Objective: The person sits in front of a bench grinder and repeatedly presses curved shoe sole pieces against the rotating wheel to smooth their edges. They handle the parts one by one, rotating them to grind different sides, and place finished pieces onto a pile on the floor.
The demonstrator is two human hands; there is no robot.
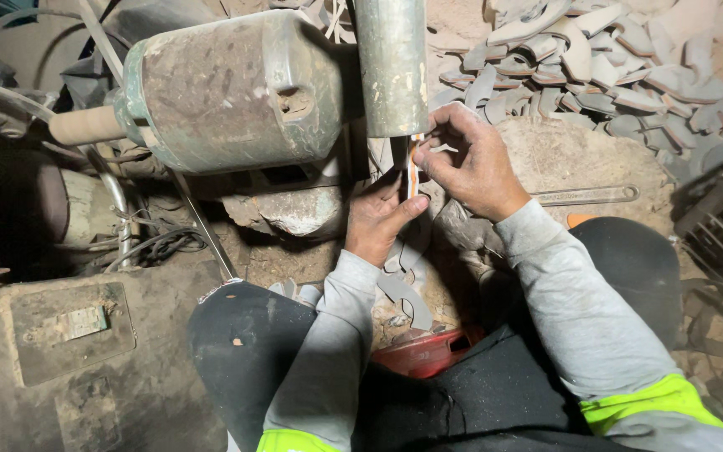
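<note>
Under a rusty grinder drum [236, 88], right hand [474, 163] and left hand [376, 219] pinching a flat curved blank [412, 172] (seemingly metal), grey crescent offcuts [596, 59] behind.

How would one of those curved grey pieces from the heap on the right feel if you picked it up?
Probably stiff: the curved grey pieces keep their crescent shape even where they overlap. Likely light for their size, since they look thin and flat. They seem unlikely to roll, though a nudge might make the loose heap slide. The dusty surface may offer a fair hold.
</note>
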